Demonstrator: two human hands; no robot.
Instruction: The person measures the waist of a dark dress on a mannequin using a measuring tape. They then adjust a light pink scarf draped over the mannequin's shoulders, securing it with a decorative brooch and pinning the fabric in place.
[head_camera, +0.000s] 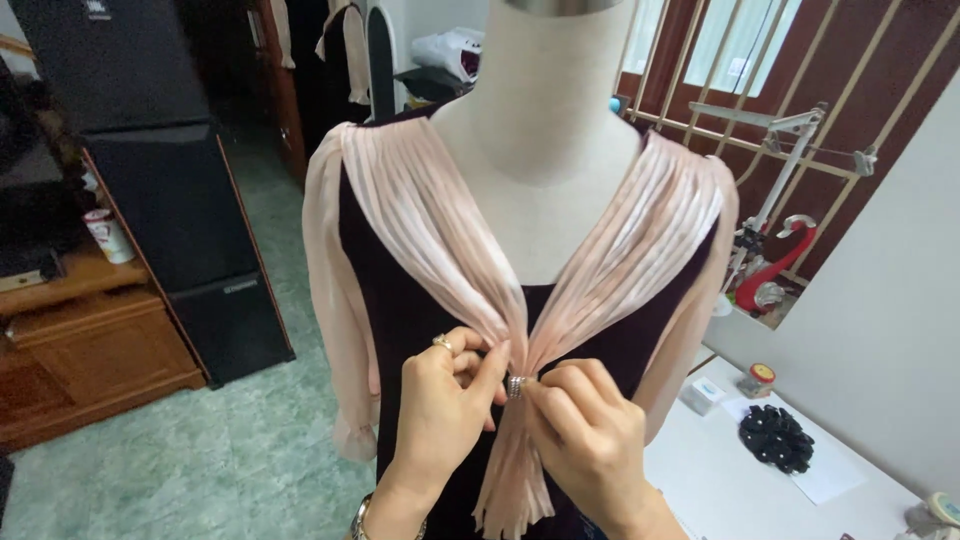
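Head view: one dressmaker's mannequin (545, 120) wears one dark dress (410, 310) with one pleated pale-pink collar (420, 215), whose two bands meet at the chest and hang as a fringed tail. One small silver brooch (515, 386) sits at that crossing. My left hand (445, 410) and right hand (590, 430), fingers curled shut, pinch the brooch from either side.

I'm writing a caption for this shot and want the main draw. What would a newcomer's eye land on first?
First, the dress form at centre, wearing a dark dress with a pleated pale pink collar meeting in a V. Right below, the left hand and right hand pinch a small sparkly clasp where the collar ends join. A red swan ornament stands out at the window, right.
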